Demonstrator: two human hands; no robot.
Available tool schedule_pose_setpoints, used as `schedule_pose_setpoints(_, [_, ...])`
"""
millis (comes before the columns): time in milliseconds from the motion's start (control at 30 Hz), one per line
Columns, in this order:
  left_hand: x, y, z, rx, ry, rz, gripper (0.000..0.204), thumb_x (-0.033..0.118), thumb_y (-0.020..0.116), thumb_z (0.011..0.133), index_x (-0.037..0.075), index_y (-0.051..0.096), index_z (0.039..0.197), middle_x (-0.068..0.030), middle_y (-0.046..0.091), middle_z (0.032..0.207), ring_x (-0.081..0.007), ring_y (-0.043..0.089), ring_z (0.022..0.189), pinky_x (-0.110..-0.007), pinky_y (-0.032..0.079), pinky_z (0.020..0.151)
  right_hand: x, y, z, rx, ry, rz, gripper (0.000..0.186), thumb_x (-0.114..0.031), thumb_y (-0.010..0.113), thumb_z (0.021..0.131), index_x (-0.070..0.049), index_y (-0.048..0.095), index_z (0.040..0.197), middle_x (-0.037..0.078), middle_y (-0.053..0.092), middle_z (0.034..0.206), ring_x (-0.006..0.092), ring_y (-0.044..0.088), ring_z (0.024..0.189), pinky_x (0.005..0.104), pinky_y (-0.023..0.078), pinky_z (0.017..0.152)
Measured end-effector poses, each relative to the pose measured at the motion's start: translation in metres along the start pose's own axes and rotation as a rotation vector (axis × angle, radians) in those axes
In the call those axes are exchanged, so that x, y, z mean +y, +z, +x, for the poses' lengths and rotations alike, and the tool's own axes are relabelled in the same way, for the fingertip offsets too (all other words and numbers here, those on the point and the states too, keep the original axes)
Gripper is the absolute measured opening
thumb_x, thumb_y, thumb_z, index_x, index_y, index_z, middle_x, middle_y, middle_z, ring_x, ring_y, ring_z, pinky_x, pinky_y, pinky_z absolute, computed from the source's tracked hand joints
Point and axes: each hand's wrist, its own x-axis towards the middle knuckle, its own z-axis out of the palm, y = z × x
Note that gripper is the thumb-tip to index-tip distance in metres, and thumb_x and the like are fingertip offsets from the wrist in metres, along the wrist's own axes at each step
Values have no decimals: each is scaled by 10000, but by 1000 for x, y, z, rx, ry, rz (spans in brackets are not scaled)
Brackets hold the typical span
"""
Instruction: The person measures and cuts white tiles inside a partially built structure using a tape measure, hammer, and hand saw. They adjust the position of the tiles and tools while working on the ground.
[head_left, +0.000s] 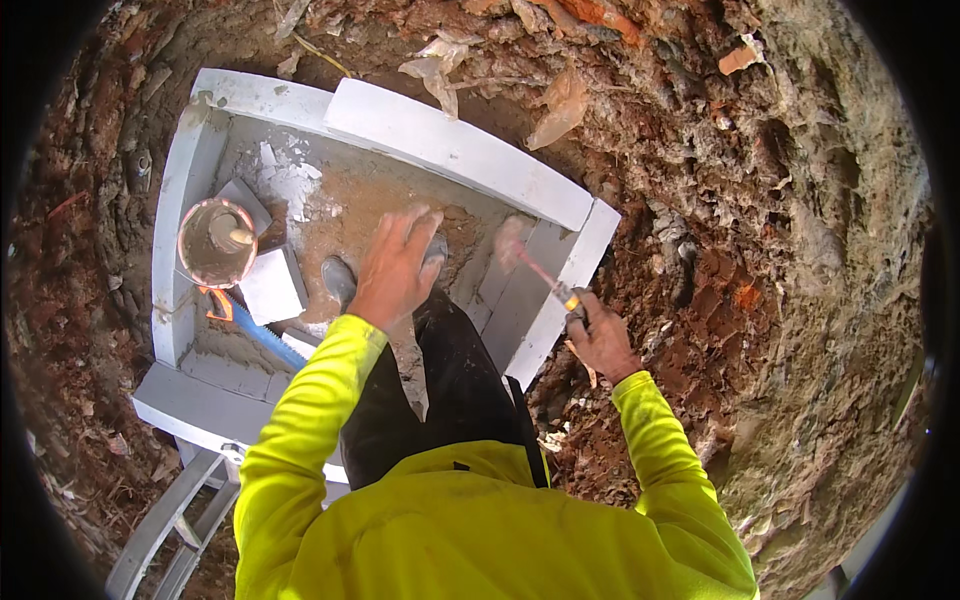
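In my right hand [600,338] is a mallet [542,275], gripped by its yellow and black handle. Its reddish shaft points up and left, and the pale pinkish head is blurred beside the inner face of the right block wall [568,262]. My left hand [395,268] hangs over the middle of the block enclosure with fingers stretched out, holding nothing. Left of it stands a bucket [222,270] smeared with grey mix, with a tool handle inside. Close by are a loose white block [272,286] and a blue handsaw [262,335] with an orange handle.
Low white block walls [450,150] surround my legs, with a raised block along the far side. White fragments [290,180] lie on the sandy floor. A metal ladder [160,525] leans at lower left. Rough earth banks [800,300] and plastic scraps [560,105] surround the enclosure.
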Motion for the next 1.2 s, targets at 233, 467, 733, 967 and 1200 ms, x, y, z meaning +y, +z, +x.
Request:
schedule_pose_setpoints(233, [-86, 106, 127, -29, -119, 474, 745, 267, 698, 852, 85, 364, 1492, -187, 261, 1577, -402, 205, 1474, -588, 229, 1166, 151, -38, 131, -13, -41, -262, 474, -282, 518, 983, 25, 461, 1339, 302, 648, 854, 484, 637, 772, 544, 509, 660])
schedule_pose_setpoints(467, [-123, 150, 126, 88, -197, 542, 769, 355, 675, 878, 87, 330, 1512, -168, 212, 1610, -382, 189, 1487, -588, 222, 1166, 185, 5, 287, -271, -38, -415, 446, -315, 431, 1014, -52, 500, 1368, 290, 636, 1115, 455, 601, 1059, 514, 483, 933])
schedule_pose_setpoints(733, [-121, 145, 116, 237, -113, 489, 613, 200, 533, 897, -34, 392, 1446, -251, 280, 1561, -396, 259, 1465, -582, 259, 1161, 143, 50, 397, -453, 26, -487, 369, -205, 506, 944, 1, 603, 1234, 224, 653, 922, 314, 626, 764, 414, 498, 695])
schedule_pose_setpoints(967, [-137, 164, 113, 375, -78, 425, 522, 135, 436, 934, -58, 415, 1419, -242, 313, 1552, -387, 270, 1462, -577, 267, 1160, 118, 72, 452, -599, 44, -575, 354, -126, 532, 909, 14, 620, 1222, 195, 677, 816, 250, 643, 570, 371, 516, 527])
schedule_pose_setpoints(1200, [-137, 165, 109, 406, -128, 507, 512, 143, 419, 943, -53, 429, 1416, -218, 343, 1544, -360, 269, 1466, -550, 264, 1168, 113, 69, 456, -630, 104, -596, 363, -84, 533, 904, 4, 615, 1246, 189, 687, 854, 236, 639, 557, 367, 510, 503])
